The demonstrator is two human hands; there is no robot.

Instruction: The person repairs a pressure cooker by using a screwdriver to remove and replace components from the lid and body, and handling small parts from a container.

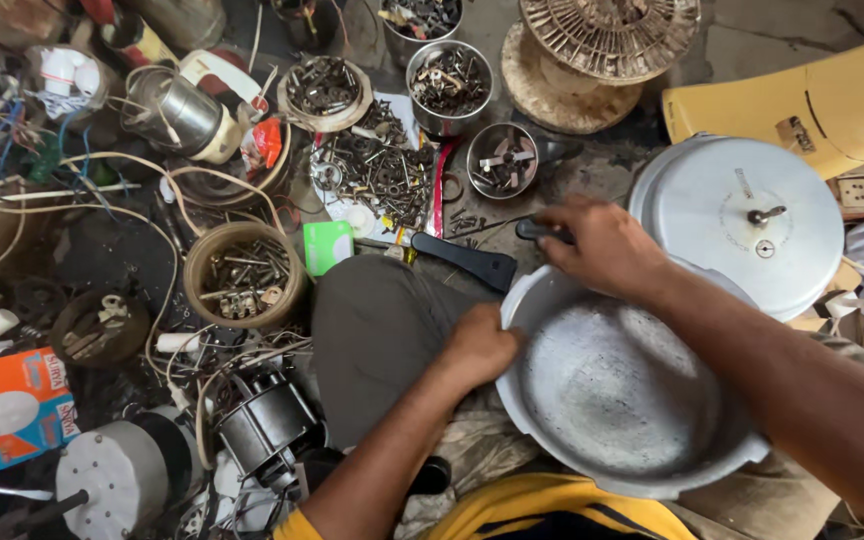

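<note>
Steel bowls point(449, 85) hold screws; left hand point(477, 348) grips the empty aluminium pot point(617, 400).

We see both of our arms bare from the lower edge of the view up to the hands, with no sleeves, watch, bracelet or rings showing on them. Our left hand point(477, 345) and right hand point(602, 245) wear no gloves. Just below the aluminium pot point(612, 395), at the bottom edge of the view, we wear a yellow garment point(542, 512) crossed by a dark stripe. Left of the pot, our bent knee is covered in plain grey-brown trousers point(377, 330), the cloth smooth and unmarked. Nothing else of our body shows.
</note>
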